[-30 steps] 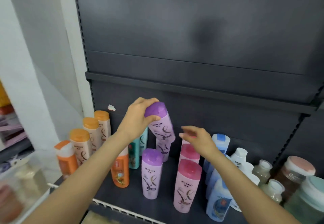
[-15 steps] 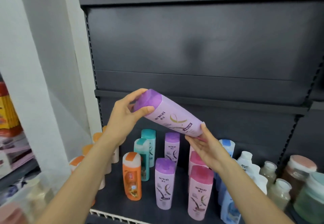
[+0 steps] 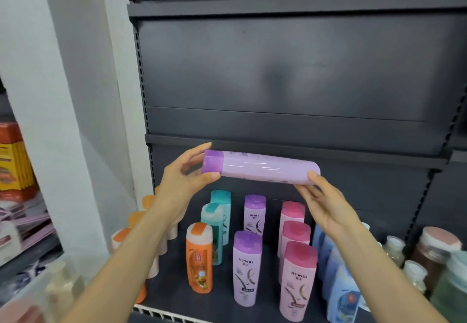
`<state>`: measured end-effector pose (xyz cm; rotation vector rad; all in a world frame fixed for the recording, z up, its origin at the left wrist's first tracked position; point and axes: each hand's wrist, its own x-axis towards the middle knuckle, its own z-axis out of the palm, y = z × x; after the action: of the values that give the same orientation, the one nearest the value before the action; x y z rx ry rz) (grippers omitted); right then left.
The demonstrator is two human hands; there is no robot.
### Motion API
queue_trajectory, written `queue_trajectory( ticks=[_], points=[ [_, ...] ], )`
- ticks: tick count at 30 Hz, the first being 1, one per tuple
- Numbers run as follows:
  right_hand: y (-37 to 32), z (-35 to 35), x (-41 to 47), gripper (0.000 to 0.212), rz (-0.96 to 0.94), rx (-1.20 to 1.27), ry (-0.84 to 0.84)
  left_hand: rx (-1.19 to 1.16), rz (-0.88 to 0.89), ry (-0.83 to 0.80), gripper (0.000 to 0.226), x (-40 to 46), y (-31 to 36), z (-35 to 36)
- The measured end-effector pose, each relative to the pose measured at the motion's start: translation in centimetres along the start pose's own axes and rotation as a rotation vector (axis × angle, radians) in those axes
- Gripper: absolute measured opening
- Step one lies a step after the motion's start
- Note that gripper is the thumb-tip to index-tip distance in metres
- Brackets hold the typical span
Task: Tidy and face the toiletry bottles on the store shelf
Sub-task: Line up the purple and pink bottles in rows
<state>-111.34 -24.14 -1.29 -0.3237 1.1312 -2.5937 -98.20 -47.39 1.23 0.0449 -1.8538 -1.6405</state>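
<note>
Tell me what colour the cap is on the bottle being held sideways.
Purple cap on a lilac bottle, seen in the head view.

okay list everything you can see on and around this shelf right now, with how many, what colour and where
held purple bottle: 1, lilac with purple cap, lying level in the air above the shelf, cap to the left
standing purple bottles: 2, lilac, centre row
pink bottles: 3, pink caps, row right of the purple ones
teal bottles: 2, left of centre
orange bottle: 1, front, left of centre
orange-capped cream bottles: several, far left, partly hidden by the arm
blue bottles: several, right, partly hidden
jars: some, far right, blurred
shelf: 1, dark grey
left hand: holds the cap end
right hand: supports the base end
</note>
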Motion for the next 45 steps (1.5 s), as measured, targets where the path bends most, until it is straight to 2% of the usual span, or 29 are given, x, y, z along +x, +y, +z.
queue_trajectory(
  ticks=[3, 8, 13, 18, 23, 27, 31, 35, 37, 42, 45],
  points=[
    [-0.2, -0.3, 0.1, 0.021, -0.019, 0.009, -0.065, 0.025, 0.032, -0.047, 0.060, -0.1, 0.0, -0.1],
    [-0.5, -0.5, 0.0, 0.047, -0.057, 0.005, -0.229, 0.111, 0.126, -0.114, 0.059, 0.0, 0.2, -0.4],
    [-0.7, -0.3, 0.2, 0.065, -0.061, 0.000, -0.265, 0.057, 0.153, -0.132, 0.058, 0.2, 0.1, -0.8],
    [-0.6, -0.4, 0.6, 0.055, -0.031, -0.022, -0.234, 0.104, 0.145, -0.105, 0.060, 0.4, 0.1, -1.3],
    [0.1, -0.1, 1.4, 0.046, 0.044, -0.128, -0.078, 0.175, 0.078, 0.013, 0.050, 0.8, -0.3, -0.9],
    [0.4, -0.5, 1.8, 0.046, 0.043, -0.190, -0.128, 0.208, 0.067, 0.049, 0.039, 1.4, -0.6, -0.6],
    [0.4, -0.9, 1.6, 0.043, 0.054, -0.287, -0.171, 0.079, -0.003, 0.067, 0.033, 2.0, -0.5, 0.0],
    [0.7, -0.4, 1.6, 0.034, 0.115, -0.399, -0.022, 0.167, -0.078, 0.200, 0.033, 3.1, -0.9, 1.0],
    [0.8, 0.1, 1.6, 0.038, 0.171, -0.502, 0.073, 0.184, -0.120, 0.246, 0.038, 3.4, -1.0, 1.5],
    [0.3, 0.0, 1.9, 0.051, 0.192, -0.790, 0.178, 0.159, -0.178, 0.120, 0.031, 3.7, -1.1, 1.4],
    [0.5, -0.4, 2.2, 0.049, 0.207, -0.835, 0.176, 0.133, -0.154, 0.148, 0.035, 3.5, -1.6, 1.7]
  ],
)
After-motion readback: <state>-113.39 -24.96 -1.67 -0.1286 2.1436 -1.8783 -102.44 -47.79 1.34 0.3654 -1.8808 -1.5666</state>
